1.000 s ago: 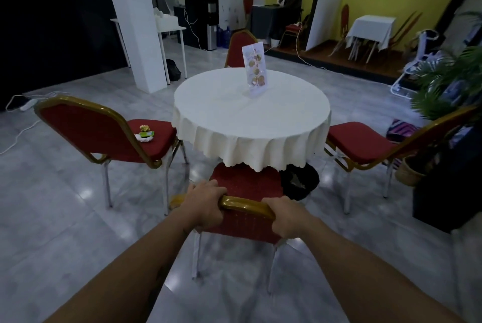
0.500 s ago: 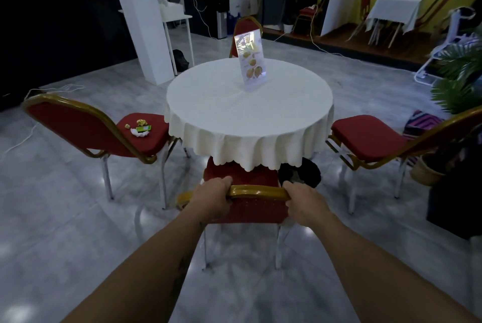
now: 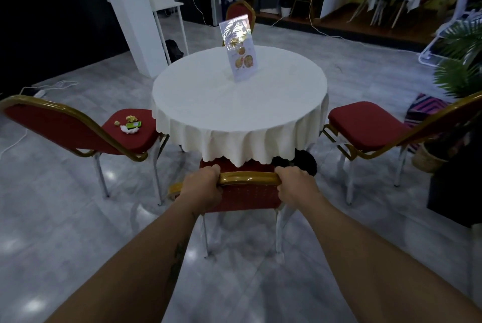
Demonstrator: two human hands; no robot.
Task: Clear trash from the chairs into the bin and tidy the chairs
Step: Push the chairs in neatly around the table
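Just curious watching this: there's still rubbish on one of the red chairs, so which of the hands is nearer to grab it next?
Probably the left hand: the trash lies on the left chair, on that hand's side.

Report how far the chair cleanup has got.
Done: right chair seat looks bare. In hand: left hand and right hand grip the near chair backrest, its seat under the tablecloth. Left: trash on the left chair.

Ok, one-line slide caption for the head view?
Both hands, left hand and right hand, grip near chair at round table; trash on left chair.
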